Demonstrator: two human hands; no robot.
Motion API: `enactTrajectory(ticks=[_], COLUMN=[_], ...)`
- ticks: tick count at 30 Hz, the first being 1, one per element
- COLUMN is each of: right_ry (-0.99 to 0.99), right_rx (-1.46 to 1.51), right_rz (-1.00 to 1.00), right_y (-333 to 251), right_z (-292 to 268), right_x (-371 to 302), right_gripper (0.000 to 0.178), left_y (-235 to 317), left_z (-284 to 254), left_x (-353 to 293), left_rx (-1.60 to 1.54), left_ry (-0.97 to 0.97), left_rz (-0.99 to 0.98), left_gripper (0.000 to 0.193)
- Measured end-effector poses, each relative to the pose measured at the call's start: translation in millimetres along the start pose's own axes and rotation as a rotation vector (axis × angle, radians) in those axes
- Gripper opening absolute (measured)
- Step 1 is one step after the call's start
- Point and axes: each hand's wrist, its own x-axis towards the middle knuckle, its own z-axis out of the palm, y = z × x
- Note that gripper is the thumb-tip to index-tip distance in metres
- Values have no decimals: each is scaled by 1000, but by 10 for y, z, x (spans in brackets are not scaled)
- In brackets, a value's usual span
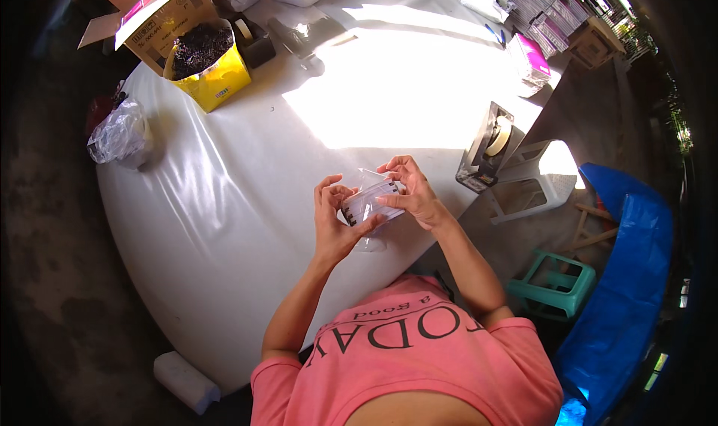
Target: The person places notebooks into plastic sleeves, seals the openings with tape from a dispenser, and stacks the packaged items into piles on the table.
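Note:
Between both hands is a small, flat white pack (368, 204) with dark marks at its two ends, in clear plastic film. Its exact kind is hard to make out. Loose film sticks up at its far side and hangs below its near side. My left hand (334, 220) grips the left end, the thumb lying along the near edge. On the other end, my right hand (416, 195) pinches the pack and film, with its thumb across the top face. Both hands are just above the white-covered table (247, 261).
A yellow container (217, 86) of dark, tangled small pieces stands far left beside an open cardboard box (168, 29). A tape dispenser (486, 148) sits at the right table edge, near a pink-topped pack (531, 59). Stools, one green (557, 284), stand to the right.

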Motion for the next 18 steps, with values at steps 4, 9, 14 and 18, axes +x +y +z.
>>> enactTrajectory(ticks=[4, 9, 14, 18], right_ry=[-256, -213, -330, -228], right_rx=[-184, -163, -424, -287], right_rz=[-107, -87, -288, -189], right_y=[-89, -61, -106, -17], right_z=[-130, -161, -162, -181], right_x=[-40, -62, -123, -105], right_gripper=[55, 44, 34, 31], left_y=[-19, 279, 58, 125], left_z=[-78, -10, 24, 47], left_x=[54, -45, -91, -57], left_rx=[-133, 236, 276, 183], left_ry=[-6, -97, -36, 16], left_rz=[-158, 85, 115, 96], left_gripper=[57, 54, 35, 18])
